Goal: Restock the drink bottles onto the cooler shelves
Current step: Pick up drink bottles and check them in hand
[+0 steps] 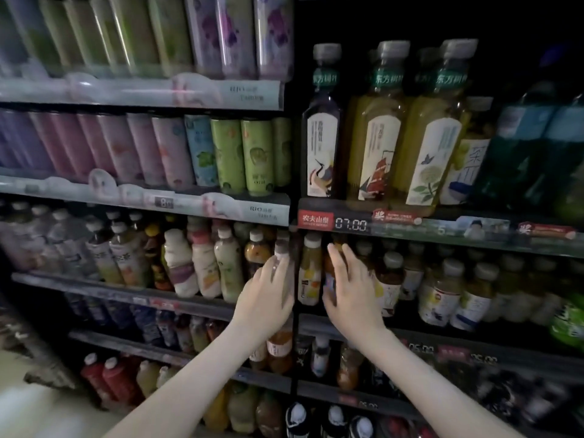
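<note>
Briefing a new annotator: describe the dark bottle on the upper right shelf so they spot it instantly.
Find the black vertical centre post, then the red price tag beside 07.00 just right of it. The dark bottle stands directly above that tag, first in its row. Its liquid is near-black and its label shows a bird, while the neighbouring bottles hold yellow-green liquid.

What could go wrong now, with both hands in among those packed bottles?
1. The right hand seems to grip the brown bottle in a tight row; moving it might tip the yellow bottle beside it off the shelf.
2. The left hand is at the pale-capped bottle right by the post; it could knock against it.
3. The light is dim, so a bottle may land in the wrong row.
</note>
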A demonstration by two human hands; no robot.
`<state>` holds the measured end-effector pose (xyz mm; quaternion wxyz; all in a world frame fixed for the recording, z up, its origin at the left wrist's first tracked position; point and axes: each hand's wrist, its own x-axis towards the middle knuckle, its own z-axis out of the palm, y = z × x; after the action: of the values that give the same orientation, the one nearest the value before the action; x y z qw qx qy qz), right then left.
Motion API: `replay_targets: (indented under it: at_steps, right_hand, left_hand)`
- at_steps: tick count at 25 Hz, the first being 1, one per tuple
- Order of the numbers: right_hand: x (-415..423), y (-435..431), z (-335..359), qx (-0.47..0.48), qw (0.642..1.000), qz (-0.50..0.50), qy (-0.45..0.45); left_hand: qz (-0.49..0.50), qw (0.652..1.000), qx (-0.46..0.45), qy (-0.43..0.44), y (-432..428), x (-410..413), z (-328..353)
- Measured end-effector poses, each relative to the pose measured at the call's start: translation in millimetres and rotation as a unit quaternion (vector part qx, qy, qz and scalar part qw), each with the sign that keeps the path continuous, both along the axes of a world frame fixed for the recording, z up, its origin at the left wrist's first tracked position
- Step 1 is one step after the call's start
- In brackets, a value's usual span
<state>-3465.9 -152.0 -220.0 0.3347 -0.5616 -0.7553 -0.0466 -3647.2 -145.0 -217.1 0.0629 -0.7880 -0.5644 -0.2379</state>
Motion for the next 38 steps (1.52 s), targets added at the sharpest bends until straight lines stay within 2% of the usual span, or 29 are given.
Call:
replay_targets:
  at_steps: [4,8,14,18,21,24,30,34,38]
  right_hand:
    - [-32.2,13.0,-46.6,-0.087,0.996,0.005,-0.002]
    - [-66.3,34.9,-69.3,-0.131,0.991,-0.025,0.031]
    - [-57.7,51.7,-74.1,-0.158,0.969,-0.19,-0.007]
    - [-27.6,60.0,-86.9,-0.166,0.963,-0.211,0.02]
    - [-23.6,79.6,-89.4,-0.153,0.971,-0.172,0.065]
    - [-24.2,102.5,-89.5,-0.096,0.971,-0.204,0.083]
    - [-16.3,117.4,-100.6,-0.071,0.973,-0.222,-0.001]
    - [-12.0,103.3,-97.3,-0.001,0.977,-0.211,-0.023]
    - [-5.6,93.7,-93.1,-0.028,0.974,-0.221,-0.052]
  left_hand:
    - [-0.002,0.998,-0.059,0.031,14.4,-22.3,-39.2]
    - [-0.036,0.995,-0.073,0.054,27.5,-45.7,-56.0]
    - [-0.122,0.987,-0.042,0.096,53.4,-42.1,-56.8]
    - [-0.157,0.98,-0.005,0.119,66.9,-11.8,-78.8]
    - [-0.125,0.98,0.046,0.149,86.3,-0.7,-84.6]
    - [-0.113,0.978,0.065,0.162,102.0,3.8,-85.3]
    - [-0.114,0.975,0.11,0.154,107.5,13.2,-101.6]
    - [-0.035,0.982,0.064,0.173,108.9,31.7,-72.3]
    - [0.0,0.975,0.035,0.219,122.6,52.2,-63.9]
